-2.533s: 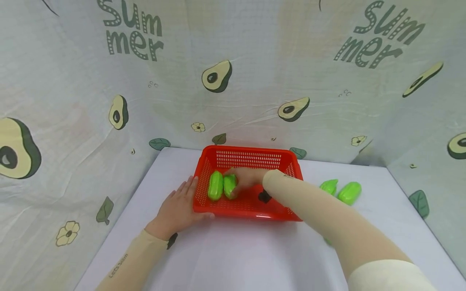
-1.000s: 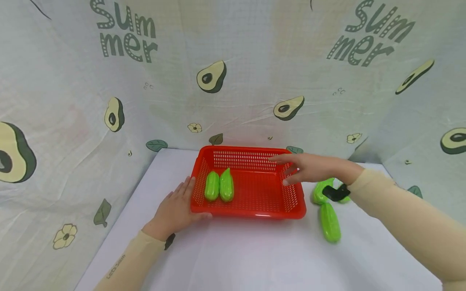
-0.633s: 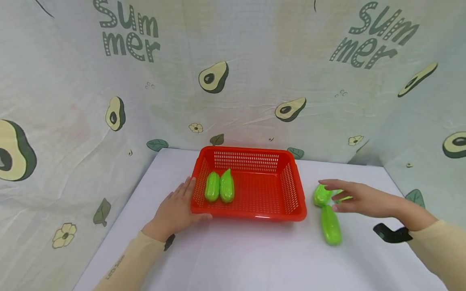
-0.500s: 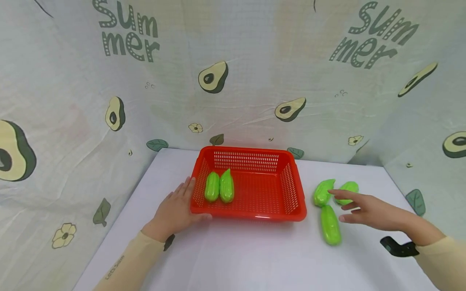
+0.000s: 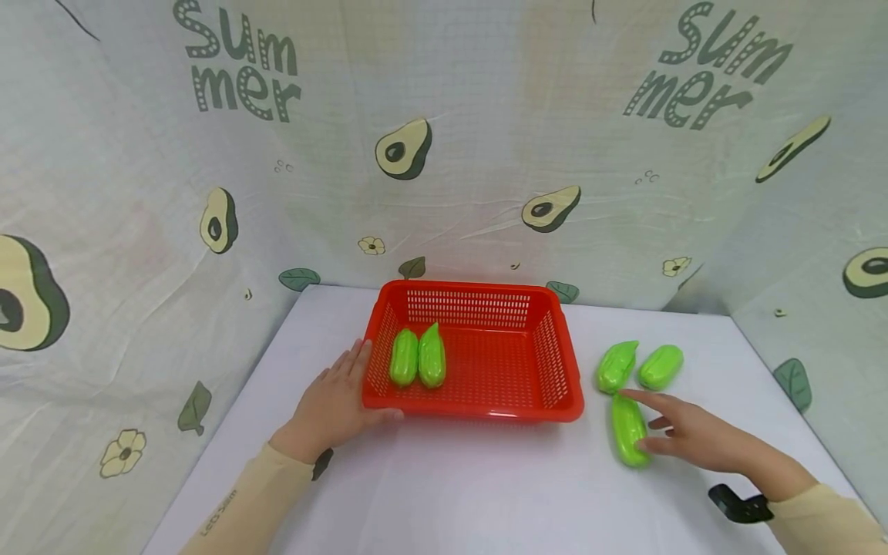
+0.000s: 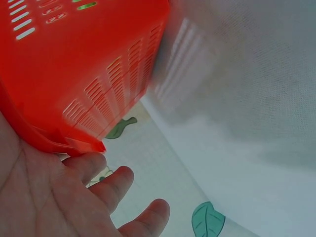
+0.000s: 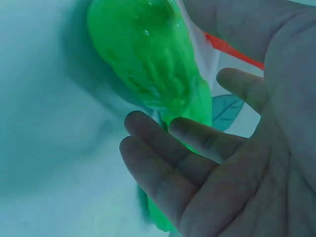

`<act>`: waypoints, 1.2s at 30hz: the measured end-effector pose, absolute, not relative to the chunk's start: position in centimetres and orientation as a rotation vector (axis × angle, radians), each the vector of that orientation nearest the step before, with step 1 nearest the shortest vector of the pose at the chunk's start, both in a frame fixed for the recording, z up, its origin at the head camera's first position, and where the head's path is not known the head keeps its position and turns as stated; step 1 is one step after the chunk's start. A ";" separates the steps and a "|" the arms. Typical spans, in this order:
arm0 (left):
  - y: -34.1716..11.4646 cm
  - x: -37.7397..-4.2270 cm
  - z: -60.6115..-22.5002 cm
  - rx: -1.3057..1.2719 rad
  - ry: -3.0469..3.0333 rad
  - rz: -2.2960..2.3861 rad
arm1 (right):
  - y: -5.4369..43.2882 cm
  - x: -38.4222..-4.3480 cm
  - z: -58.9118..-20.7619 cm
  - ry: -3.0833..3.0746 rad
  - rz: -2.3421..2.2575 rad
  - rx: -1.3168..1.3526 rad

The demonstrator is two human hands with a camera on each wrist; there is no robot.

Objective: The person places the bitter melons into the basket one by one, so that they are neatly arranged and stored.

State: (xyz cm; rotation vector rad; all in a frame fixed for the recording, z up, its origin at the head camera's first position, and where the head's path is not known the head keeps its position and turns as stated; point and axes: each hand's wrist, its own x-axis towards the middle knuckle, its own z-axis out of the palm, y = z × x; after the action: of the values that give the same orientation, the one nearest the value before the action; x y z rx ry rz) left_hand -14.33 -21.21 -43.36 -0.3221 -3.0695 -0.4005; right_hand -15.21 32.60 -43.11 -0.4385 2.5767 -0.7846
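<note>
My left hand (image 5: pixel 333 405) lies with straight fingers against the left side of a red plastic basket (image 5: pixel 489 370), its thumb along the front rim. In the left wrist view, the fingertips (image 6: pixel 148 217) extend past the basket's corner. On the right, my right hand (image 5: pixel 697 433) reaches over a glossy green bumpy gourd (image 5: pixel 624 424) with its fingers spread and loosely bent. Thumb and index finger are on either side of this gourd without gripping it. Two similar gourds, one (image 5: pixel 617 367) touching its far end and another (image 5: pixel 661 366), lie just beyond.
Two green gourds, one (image 5: pixel 405 357) on the left and one (image 5: pixel 432 356) beside it, stand side by side in the basket's left part. The white table (image 5: pixel 444 493) ends at a cloth backdrop (image 5: pixel 472 100) printed with avocados.
My right hand has let go of a gourd in the basket, lifted out and moved right, then lowered to the nearest gourd on the table. The left hand stays at the basket.
</note>
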 end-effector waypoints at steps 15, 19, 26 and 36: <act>-21.3 -14.4 -43.6 -0.338 -3.054 -0.394 | 31.7 -15.6 -43.9 2.469 -0.859 -0.325; -21.3 -14.3 -43.5 -0.338 -3.058 -0.401 | 31.8 -15.5 -43.9 2.452 -0.889 -0.317; -21.3 -14.3 -43.5 -0.339 -3.057 -0.393 | 32.1 -15.5 -44.3 2.434 -0.933 -0.308; -21.2 -14.2 -43.2 -0.334 -3.068 -0.415 | 32.3 -15.5 -44.5 2.414 -0.963 -0.301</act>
State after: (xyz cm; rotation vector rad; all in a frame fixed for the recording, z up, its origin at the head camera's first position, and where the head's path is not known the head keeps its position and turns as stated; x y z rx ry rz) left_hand -14.16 -21.17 -43.24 -0.3337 -3.0676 -0.4150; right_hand -15.54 32.29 -44.54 -0.3007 2.4141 -0.9625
